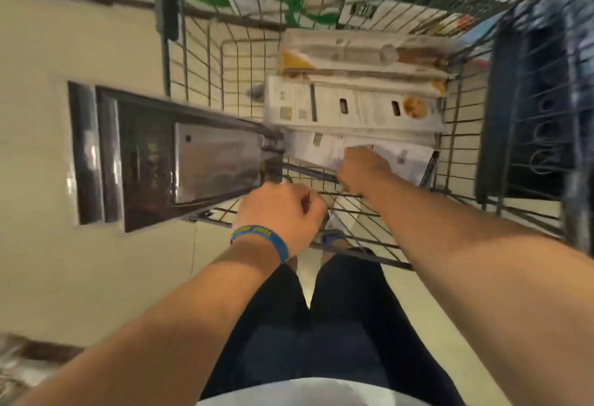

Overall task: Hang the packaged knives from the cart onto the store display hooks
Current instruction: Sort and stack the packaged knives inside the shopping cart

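Several packaged knives [353, 106] lie stacked inside the wire cart [193, 61] on a cream floor [64, 180]. Left of the cart: a dark metal panel [180, 158]. Right of the cart: a hook rack [540, 142]. Right hand [363, 169] fingers curl on the nearest pack; left hand [279, 212] fingers curl round the cart's near rim.

Right hand [363, 169] apparently grips a knife package [403, 156] in the cart [199, 61].
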